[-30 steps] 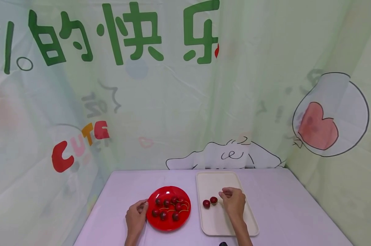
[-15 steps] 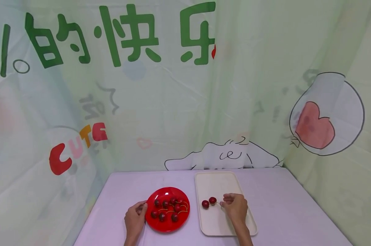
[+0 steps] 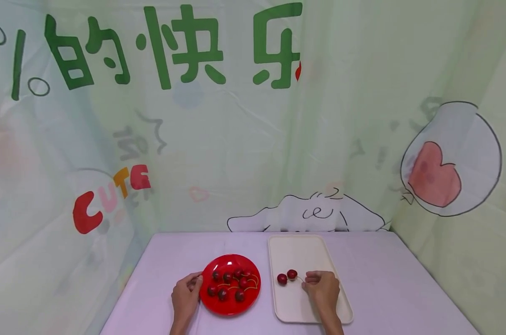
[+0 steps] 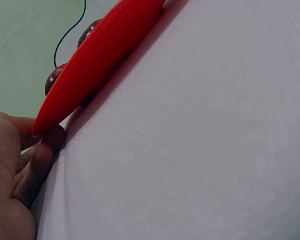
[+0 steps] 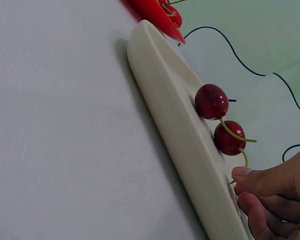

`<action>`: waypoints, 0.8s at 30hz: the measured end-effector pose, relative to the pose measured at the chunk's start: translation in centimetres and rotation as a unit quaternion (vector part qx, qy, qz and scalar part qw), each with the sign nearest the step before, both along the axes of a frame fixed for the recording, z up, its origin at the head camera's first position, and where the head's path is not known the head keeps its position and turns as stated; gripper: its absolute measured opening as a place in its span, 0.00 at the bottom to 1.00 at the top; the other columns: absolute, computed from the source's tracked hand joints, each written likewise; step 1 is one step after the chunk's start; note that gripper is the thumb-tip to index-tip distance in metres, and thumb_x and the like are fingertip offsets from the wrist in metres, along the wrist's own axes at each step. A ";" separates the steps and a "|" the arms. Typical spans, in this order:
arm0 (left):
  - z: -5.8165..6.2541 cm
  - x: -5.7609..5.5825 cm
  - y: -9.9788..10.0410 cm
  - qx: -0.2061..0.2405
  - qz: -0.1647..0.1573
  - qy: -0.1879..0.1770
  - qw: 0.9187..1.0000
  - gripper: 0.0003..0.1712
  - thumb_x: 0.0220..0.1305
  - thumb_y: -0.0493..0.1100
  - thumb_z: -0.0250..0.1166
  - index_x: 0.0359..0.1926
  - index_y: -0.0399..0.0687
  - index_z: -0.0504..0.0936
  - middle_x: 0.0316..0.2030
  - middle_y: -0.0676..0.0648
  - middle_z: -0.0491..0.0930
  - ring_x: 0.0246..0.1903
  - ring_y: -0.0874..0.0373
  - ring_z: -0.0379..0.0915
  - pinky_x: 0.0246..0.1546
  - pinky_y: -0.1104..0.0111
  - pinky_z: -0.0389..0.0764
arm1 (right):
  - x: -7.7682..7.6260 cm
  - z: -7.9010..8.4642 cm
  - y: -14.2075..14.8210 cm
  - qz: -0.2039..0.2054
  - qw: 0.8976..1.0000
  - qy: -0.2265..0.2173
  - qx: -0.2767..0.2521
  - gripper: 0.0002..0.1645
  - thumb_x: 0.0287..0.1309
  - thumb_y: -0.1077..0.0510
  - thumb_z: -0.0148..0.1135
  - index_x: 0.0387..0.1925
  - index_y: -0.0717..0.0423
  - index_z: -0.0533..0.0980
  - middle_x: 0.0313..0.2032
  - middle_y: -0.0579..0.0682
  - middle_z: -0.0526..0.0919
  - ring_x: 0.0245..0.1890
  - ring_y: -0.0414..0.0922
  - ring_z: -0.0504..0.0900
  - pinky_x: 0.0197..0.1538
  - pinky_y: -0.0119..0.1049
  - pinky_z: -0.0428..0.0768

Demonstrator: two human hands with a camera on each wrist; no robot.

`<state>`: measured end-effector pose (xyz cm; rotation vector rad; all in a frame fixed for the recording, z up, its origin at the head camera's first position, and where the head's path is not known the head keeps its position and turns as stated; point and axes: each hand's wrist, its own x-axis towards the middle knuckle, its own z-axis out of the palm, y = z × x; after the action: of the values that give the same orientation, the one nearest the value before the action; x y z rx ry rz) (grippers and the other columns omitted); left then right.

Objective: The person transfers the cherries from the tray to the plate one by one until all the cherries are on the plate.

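Note:
My left hand (image 3: 185, 295) grips the near-left rim of a round red plate (image 3: 212, 304), thumb on top and fingers tucked below the edge, as the left wrist view shows. Several dark red cherries (image 3: 223, 294) with green stems lie on that plate. Over the cream tray (image 3: 294, 309), my right hand (image 3: 323, 291) pinches the thin stem of a cherry (image 5: 230, 138) between thumb and forefinger. That cherry sits low by the tray floor. A second cherry (image 3: 282, 279) lies just left of it, its curved stem (image 5: 237, 136) reaching across the first one.
The plate and tray stand side by side on a pale lilac tablecloth (image 3: 378, 279), a narrow gap between them. Printed curtains (image 3: 219, 153) with green characters and drawings hang behind the table and along both sides.
My right hand has come down and toward me, its fingertips moving from beside the cherries to the stem's end, which they pinch. My left hand and the plate have stayed put.

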<state>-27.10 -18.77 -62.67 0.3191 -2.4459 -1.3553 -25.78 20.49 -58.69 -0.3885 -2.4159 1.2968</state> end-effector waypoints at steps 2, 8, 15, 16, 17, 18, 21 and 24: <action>0.1 0.1 0.1 0.000 0.000 -0.003 1.000 0.14 0.77 0.41 0.68 0.57 0.43 0.91 0.37 0.46 0.92 0.24 0.60 0.75 0.28 0.73 0.72 | 0.1 -0.2 0.0 -0.002 1.000 0.002 -0.003 0.15 0.41 0.74 0.82 0.36 0.68 0.90 0.29 0.59 0.93 0.26 0.46 0.92 0.41 0.40 0.85; 0.2 0.2 0.2 0.001 0.003 -0.007 1.000 0.14 0.77 0.41 0.68 0.58 0.42 0.91 0.37 0.46 0.92 0.24 0.60 0.75 0.27 0.73 0.72 | 0.0 -0.3 -0.2 -0.006 1.000 0.010 -0.005 0.15 0.40 0.74 0.81 0.35 0.67 0.90 0.28 0.58 0.93 0.25 0.44 0.91 0.41 0.38 0.84; 0.1 0.2 0.1 0.000 0.001 0.002 1.000 0.14 0.77 0.41 0.68 0.57 0.43 0.91 0.37 0.46 0.92 0.22 0.60 0.75 0.26 0.73 0.73 | -0.3 -0.6 -0.2 -0.015 1.000 0.013 -0.006 0.12 0.42 0.75 0.80 0.33 0.65 0.91 0.26 0.56 0.93 0.24 0.43 0.91 0.40 0.36 0.84; 0.1 0.1 0.1 -0.001 0.002 0.002 1.000 0.14 0.77 0.41 0.68 0.57 0.43 0.92 0.37 0.46 0.92 0.22 0.61 0.75 0.26 0.73 0.73 | -0.3 -0.7 -0.2 -0.015 1.000 0.013 -0.009 0.12 0.42 0.75 0.80 0.33 0.65 0.91 0.26 0.56 0.93 0.24 0.43 0.91 0.39 0.34 0.83; 0.0 0.1 0.0 -0.002 0.002 0.003 1.000 0.13 0.77 0.41 0.68 0.57 0.43 0.92 0.37 0.46 0.92 0.22 0.61 0.75 0.27 0.73 0.72 | -0.3 -0.7 -0.2 -0.012 1.000 0.015 -0.013 0.11 0.43 0.75 0.79 0.33 0.65 0.91 0.26 0.57 0.93 0.25 0.44 0.92 0.38 0.32 0.82; 0.0 0.1 0.0 -0.002 0.002 0.003 1.000 0.13 0.77 0.41 0.68 0.57 0.43 0.92 0.37 0.46 0.93 0.22 0.61 0.75 0.26 0.73 0.72 | -0.2 -0.7 -0.1 -0.010 1.000 0.017 -0.016 0.11 0.43 0.75 0.79 0.33 0.66 0.90 0.26 0.57 0.93 0.25 0.45 0.92 0.37 0.31 0.81; 0.1 0.2 0.1 0.001 0.001 0.002 1.000 0.14 0.77 0.41 0.68 0.57 0.42 0.91 0.37 0.45 0.93 0.23 0.60 0.75 0.26 0.73 0.73 | -0.1 -0.6 -0.1 -0.008 1.000 0.019 -0.023 0.10 0.44 0.75 0.78 0.33 0.67 0.90 0.26 0.58 0.93 0.25 0.46 0.92 0.35 0.27 0.79; 0.1 0.2 0.1 0.005 0.000 0.001 1.000 0.14 0.77 0.40 0.68 0.57 0.42 0.91 0.37 0.45 0.92 0.23 0.60 0.75 0.25 0.73 0.73 | 0.1 -0.3 -0.1 -0.008 0.999 0.020 -0.027 0.10 0.45 0.74 0.78 0.33 0.67 0.90 0.26 0.58 0.93 0.25 0.46 0.92 0.35 0.25 0.78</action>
<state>-26.93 -18.63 -62.53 0.3189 -2.4381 -1.3670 -25.68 20.38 -59.01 -0.3930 -2.3450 1.3512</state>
